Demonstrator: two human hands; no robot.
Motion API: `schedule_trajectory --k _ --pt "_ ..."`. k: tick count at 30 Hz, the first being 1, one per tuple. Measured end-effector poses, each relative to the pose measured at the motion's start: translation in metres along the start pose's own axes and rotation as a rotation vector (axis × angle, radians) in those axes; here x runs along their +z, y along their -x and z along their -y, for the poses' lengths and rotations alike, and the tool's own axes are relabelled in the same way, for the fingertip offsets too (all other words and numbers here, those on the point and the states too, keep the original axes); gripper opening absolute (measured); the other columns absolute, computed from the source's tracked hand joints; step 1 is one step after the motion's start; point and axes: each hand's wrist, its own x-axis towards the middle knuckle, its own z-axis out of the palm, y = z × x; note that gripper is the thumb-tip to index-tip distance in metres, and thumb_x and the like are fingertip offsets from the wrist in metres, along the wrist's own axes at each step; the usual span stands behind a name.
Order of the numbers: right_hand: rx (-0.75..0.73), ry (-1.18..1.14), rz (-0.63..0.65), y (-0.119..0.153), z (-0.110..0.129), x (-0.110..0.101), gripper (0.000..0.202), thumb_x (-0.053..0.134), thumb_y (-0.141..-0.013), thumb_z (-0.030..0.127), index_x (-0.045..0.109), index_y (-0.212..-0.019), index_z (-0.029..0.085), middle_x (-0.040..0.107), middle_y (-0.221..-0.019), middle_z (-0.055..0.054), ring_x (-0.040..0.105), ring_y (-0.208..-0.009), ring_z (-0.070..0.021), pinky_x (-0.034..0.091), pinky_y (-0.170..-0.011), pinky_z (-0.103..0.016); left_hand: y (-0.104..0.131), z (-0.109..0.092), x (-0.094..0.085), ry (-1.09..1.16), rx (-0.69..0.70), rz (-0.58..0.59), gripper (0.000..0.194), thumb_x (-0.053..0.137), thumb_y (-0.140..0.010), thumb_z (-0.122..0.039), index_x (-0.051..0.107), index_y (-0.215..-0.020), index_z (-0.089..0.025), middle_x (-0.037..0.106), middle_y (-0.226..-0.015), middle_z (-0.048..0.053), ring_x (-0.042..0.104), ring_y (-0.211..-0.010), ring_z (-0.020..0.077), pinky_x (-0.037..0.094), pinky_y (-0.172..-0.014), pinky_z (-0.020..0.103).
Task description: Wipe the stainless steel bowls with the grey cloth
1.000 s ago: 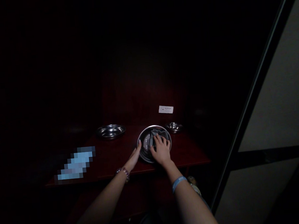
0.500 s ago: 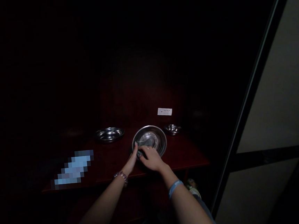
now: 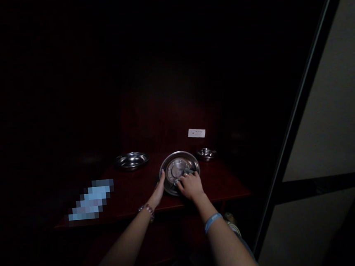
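A round stainless steel basin [image 3: 177, 167] is tilted toward me above the dark red shelf [image 3: 133, 195]. My left hand [image 3: 158, 192] grips its left rim, thumb on the inner side and the other fingers hidden behind it. Inside the basin, at the lower right, my right hand [image 3: 191, 185] presses a greyish cloth [image 3: 188, 171] against the metal, fingers bent over it. Most of the cloth is under the fingers.
A shallow steel dish [image 3: 132, 160] stands at the back left of the shelf, a smaller steel bowl [image 3: 206, 153] at the back right. A white socket plate [image 3: 196, 133] is on the rear wall. A blurred-out bluish patch [image 3: 92, 200] lies at left. Pale panels [image 3: 326, 95] rise at right.
My right hand has moved rightward with the cloth, from the basin's left side to its lower right. My left hand stays at the left rim.
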Motion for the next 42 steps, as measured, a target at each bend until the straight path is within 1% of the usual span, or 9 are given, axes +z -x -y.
schedule_trajectory --k 5,9,12,15,21,26,30,36,42 --pt "0.112 0.063 -0.129 -0.003 -0.008 0.004 0.046 0.036 -0.097 0.036 0.068 -0.115 0.010 0.064 -0.127 -0.018 0.053 -0.121 -0.0292 0.019 -0.114 -0.047 -0.003 0.004 0.000 0.121 -0.048 0.012 0.074 0.029 -0.094 -0.065 0.046 -0.141 -0.011 0.044 -0.149 0.014 0.040 -0.140 0.0198 0.028 -0.116 0.030" --pt "0.075 0.075 -0.189 -0.003 -0.013 0.014 0.053 0.042 -0.095 0.036 0.052 -0.136 0.004 0.041 -0.150 -0.021 0.032 -0.142 -0.0294 0.005 -0.120 -0.048 -0.005 0.009 -0.002 0.116 -0.102 0.036 0.083 0.032 -0.090 -0.070 0.042 -0.143 -0.007 0.041 -0.150 0.017 0.038 -0.141 0.0218 0.027 -0.116 0.030" --pt "0.040 0.073 -0.207 -0.003 -0.016 0.021 0.060 0.044 -0.094 0.037 0.041 -0.144 0.004 0.033 -0.155 -0.019 0.025 -0.145 -0.0277 0.000 -0.121 -0.046 -0.004 0.009 -0.002 0.104 -0.083 0.016 0.082 0.037 -0.089 -0.070 0.042 -0.143 -0.009 0.039 -0.151 0.016 0.035 -0.143 0.0214 0.023 -0.118 0.031" --pt "0.002 0.062 -0.196 -0.003 -0.019 0.025 0.064 0.043 -0.095 0.040 0.035 -0.148 0.006 0.029 -0.157 -0.017 0.023 -0.146 -0.0269 0.001 -0.122 -0.044 0.001 0.003 -0.001 0.105 -0.074 0.026 0.078 0.038 -0.089 -0.068 0.045 -0.142 -0.012 0.043 -0.150 0.014 0.038 -0.141 0.0212 0.025 -0.118 0.032" --pt "-0.044 0.003 -0.146 -0.004 -0.018 0.032 0.069 0.041 -0.095 0.046 0.026 -0.153 0.011 0.016 -0.161 -0.016 0.020 -0.148 -0.0291 0.006 -0.121 -0.050 0.012 -0.009 0.002 0.075 -0.025 0.056 0.068 0.045 -0.090 -0.062 0.050 -0.140 -0.016 0.044 -0.149 0.010 0.040 -0.140 0.0220 0.028 -0.118 0.032" --pt "-0.137 -0.121 -0.103 -0.005 -0.016 0.036 0.079 0.056 -0.085 0.033 0.023 -0.153 0.011 0.005 -0.163 -0.017 0.017 -0.149 -0.0304 0.014 -0.119 -0.051 0.010 -0.005 0.001 0.074 -0.034 0.079 0.067 0.053 -0.086 -0.062 0.054 -0.135 -0.016 0.050 -0.145 0.011 0.045 -0.136 0.0233 0.028 -0.118 0.035" --pt "-0.248 -0.249 -0.098 -0.008 -0.013 0.037 0.084 0.060 -0.076 0.021 0.024 -0.151 0.008 0.007 -0.162 -0.019 0.016 -0.149 -0.0297 0.021 -0.118 -0.049 0.006 0.002 -0.001 0.046 0.009 0.080 0.069 0.051 -0.085 -0.065 0.054 -0.135 -0.017 0.050 -0.146 0.011 0.046 -0.136 0.0231 0.031 -0.117 0.035" --pt "-0.376 -0.411 -0.070 -0.011 -0.008 0.041 0.082 0.051 -0.072 0.005 0.026 -0.149 0.010 0.017 -0.161 -0.017 0.018 -0.149 -0.0229 0.024 -0.119 -0.043 0.003 0.006 -0.001 0.091 0.014 0.054 0.065 0.051 -0.084 -0.066 0.061 -0.128 -0.019 0.056 -0.140 0.010 0.046 -0.136 0.0242 0.032 -0.116 0.036" --pt "-0.346 -0.566 0.015 -0.007 0.002 0.031 0.066 0.048 -0.079 0.008 0.035 -0.144 0.014 0.047 -0.146 -0.015 0.045 -0.135 -0.0216 0.036 -0.112 -0.039 0.000 0.006 -0.004 0.204 -0.024 0.013 0.070 0.050 -0.082 -0.071 0.062 -0.124 -0.016 0.061 -0.135 0.012 0.054 -0.129 0.0252 0.036 -0.113 0.038"
